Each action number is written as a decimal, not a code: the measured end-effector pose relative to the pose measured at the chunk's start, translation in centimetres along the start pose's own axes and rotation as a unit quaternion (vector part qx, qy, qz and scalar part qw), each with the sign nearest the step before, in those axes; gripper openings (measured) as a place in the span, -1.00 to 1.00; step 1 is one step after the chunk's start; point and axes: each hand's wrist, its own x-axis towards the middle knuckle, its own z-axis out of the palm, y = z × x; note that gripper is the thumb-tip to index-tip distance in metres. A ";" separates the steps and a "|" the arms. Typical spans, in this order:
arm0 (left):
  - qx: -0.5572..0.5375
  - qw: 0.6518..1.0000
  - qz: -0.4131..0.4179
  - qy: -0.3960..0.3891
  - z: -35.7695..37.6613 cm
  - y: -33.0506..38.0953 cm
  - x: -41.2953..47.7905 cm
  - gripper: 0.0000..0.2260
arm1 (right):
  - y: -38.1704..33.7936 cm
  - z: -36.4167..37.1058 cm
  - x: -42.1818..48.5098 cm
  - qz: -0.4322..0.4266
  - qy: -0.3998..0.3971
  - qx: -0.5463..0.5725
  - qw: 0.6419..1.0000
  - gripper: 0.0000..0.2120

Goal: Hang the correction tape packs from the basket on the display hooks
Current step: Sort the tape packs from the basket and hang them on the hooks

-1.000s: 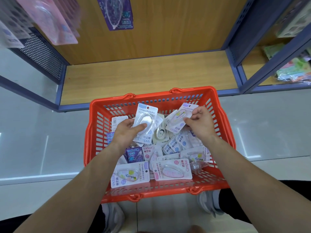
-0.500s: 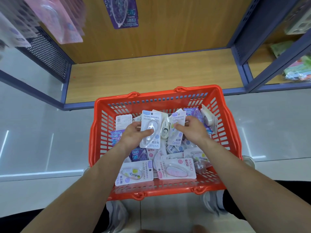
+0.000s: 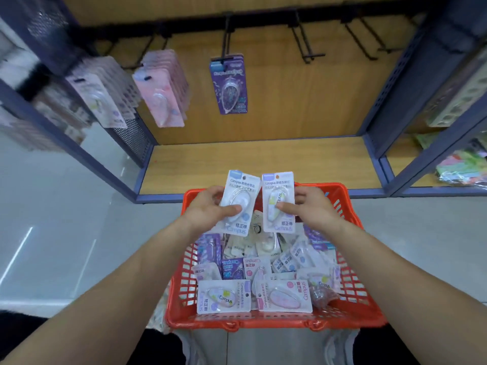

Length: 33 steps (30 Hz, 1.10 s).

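As the left hand [image 3: 207, 208] pinches left pack [image 3: 237, 200] and right hand [image 3: 315, 206] right pack [image 3: 279, 200], both stand long-axis upright, headers topmost.

Wood-grain shelf bay [image 3: 263, 159] in a blue metal frame [image 3: 395, 101], pale glossy floor [image 3: 66, 233] with light streaks.

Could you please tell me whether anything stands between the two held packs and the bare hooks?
Nothing visible does. The left hand and right hand hold the left pack and right pack above the basket. Only open air separates them from the bare hooks, right of the hanging purple pack.
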 end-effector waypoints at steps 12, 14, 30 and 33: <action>0.023 0.992 0.110 0.059 -7.6 9.4 -5.9 -0.60 | -15.2 -5.2 -3.4 -0.098 -0.027 -0.086 0.991 -0.89; -0.005 0.991 0.116 0.071 -7.4 9.3 -5.6 -0.62 | -15.5 -5.7 -3.1 -0.101 -0.020 -0.088 0.991 -0.87; -0.065 0.982 0.146 0.106 -6.2 11.6 -1.9 -0.62 | -16.8 -2.7 2.8 -0.087 -0.001 0.008 0.996 -0.86; -0.069 0.978 0.142 0.139 -9.9 10.2 -3.1 -0.66 | -17.5 2.2 2.7 -0.097 -0.048 0.015 0.994 -0.91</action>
